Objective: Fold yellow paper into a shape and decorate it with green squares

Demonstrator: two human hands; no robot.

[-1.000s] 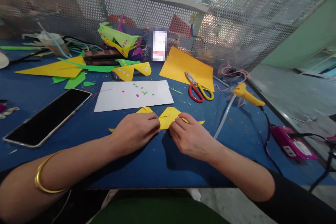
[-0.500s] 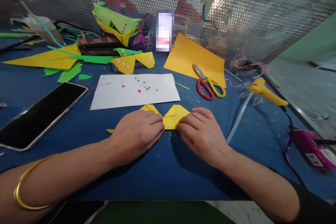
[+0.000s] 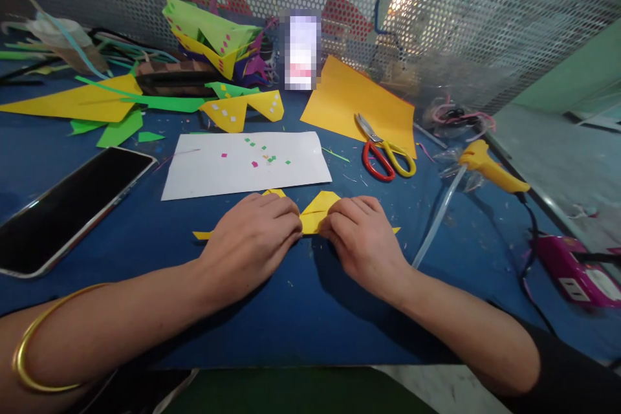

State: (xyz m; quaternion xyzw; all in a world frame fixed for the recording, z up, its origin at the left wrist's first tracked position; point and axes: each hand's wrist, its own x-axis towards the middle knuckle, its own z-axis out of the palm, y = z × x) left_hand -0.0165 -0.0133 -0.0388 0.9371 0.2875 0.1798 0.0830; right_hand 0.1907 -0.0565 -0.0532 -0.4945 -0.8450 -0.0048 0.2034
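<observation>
A folded yellow paper piece (image 3: 315, 212) lies on the blue table (image 3: 301, 310), shaped like a bow with two pointed flaps. My left hand (image 3: 252, 242) presses down on its left half, fingers curled over the paper. On its right half rests my right hand (image 3: 361, 239), fingertips pinching the fold near the middle. Both hands hide most of the paper; only the upper flaps and two thin side tips show. A white sheet (image 3: 247, 163) dotted with tiny green and pink squares lies just behind the paper.
Red-and-yellow scissors (image 3: 383, 155) rest on an orange sheet (image 3: 359, 103) at the back right. A yellow glue gun (image 3: 488, 165) and a pink power strip (image 3: 575, 272) are at the right. A phone (image 3: 68, 207) lies at the left. Paper scraps and folded shapes (image 3: 213, 39) crowd the back by a mesh screen.
My hands have closed in toward the middle of the yellow paper, covering more of its flaps. The view has shifted slightly.
</observation>
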